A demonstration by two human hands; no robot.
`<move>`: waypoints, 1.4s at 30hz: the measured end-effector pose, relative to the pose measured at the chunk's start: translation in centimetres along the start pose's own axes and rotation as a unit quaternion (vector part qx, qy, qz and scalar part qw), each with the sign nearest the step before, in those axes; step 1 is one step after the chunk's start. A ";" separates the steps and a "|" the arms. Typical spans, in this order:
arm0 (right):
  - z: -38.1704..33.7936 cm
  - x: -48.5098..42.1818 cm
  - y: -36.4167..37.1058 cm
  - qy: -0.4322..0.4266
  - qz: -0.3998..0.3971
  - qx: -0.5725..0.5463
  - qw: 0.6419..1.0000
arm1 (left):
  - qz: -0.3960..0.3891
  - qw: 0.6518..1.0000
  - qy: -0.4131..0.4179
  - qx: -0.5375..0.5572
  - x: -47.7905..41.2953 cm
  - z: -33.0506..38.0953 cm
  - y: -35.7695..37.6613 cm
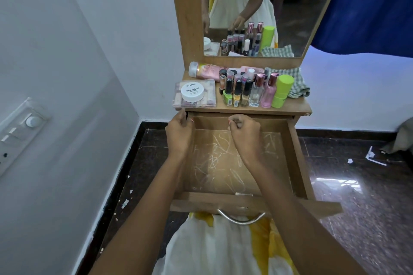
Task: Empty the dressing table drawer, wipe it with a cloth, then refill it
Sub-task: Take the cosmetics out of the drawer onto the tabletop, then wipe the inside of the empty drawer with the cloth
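The wooden drawer (pixel 297 163) of the dressing table is pulled out, and its scratched bottom is bare. My left hand (pixel 178 134) hovers over the drawer's back left corner, fingers curled, with nothing seen in it. My right hand (pixel 244 134) is over the back middle of the drawer, curled into a loose fist that holds nothing visible. A green checked cloth (pixel 292 82) lies on the table top (pixel 290 108) at the right. Nail polish bottles (pixel 238 90), perfume bottles (pixel 267 91), a green tube (pixel 282 90), a pink lotion bottle (pixel 203 70) and a clear box (pixel 210 98) with a white nail polish remover jar (pixel 192 91) stand there too.
A mirror (pixel 257 6) rises behind the table top. The drawer's metal handle (pixel 241 219) is close to my dress. A white wall with a switch panel (pixel 20 131) is on the left. A blue curtain (pixel 368 6) hangs at the right, and paper scraps (pixel 373 156) lie on the dark floor.
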State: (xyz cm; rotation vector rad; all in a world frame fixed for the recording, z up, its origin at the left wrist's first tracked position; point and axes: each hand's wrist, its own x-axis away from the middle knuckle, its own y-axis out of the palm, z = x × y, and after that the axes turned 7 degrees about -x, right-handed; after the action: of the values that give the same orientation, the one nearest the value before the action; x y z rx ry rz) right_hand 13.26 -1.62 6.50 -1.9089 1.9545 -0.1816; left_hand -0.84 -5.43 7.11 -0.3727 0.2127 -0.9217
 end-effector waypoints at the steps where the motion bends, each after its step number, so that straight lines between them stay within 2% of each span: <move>1: 0.1 0.1 -0.6 0.001 0.003 0.001 1.000 | -0.009 1.000 0.000 0.003 0.6 0.4 0.5; 8: 0.8 0.0 -5.6 0.019 0.036 -0.017 0.999 | -0.077 0.993 0.069 -0.050 3.6 3.0 5.0; 15: 1.8 -2.3 -11.0 0.086 0.100 -0.084 0.988 | -0.139 0.984 0.111 -0.015 5.4 7.7 11.0; 21: 4.3 -5.9 -15.4 0.154 0.138 -0.150 0.967 | -0.180 0.978 0.102 0.016 6.3 10.8 16.7; 24: 5.7 -8.1 -17.4 0.203 0.120 -0.199 0.951 | -0.203 0.973 0.106 0.005 6.7 11.8 19.2; 31: 8.1 -13.5 -20.1 0.278 0.069 -0.279 0.917 | -0.179 0.953 0.214 -0.121 4.8 12.7 24.7; 35: 8.5 -16.4 -19.7 0.308 0.042 -0.275 0.910 | -0.156 0.932 0.250 -0.211 3.0 12.7 27.0; 42: 9.6 -20.6 -17.3 0.337 -0.020 -0.229 0.913 | -0.100 0.923 0.229 -0.291 0.9 11.6 28.9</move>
State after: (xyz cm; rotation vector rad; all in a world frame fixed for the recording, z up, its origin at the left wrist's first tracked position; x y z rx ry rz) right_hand 32.60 19.35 8.05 -2.4127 2.5814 -0.4863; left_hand 24.83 12.23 6.08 -0.7350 0.9061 -1.1332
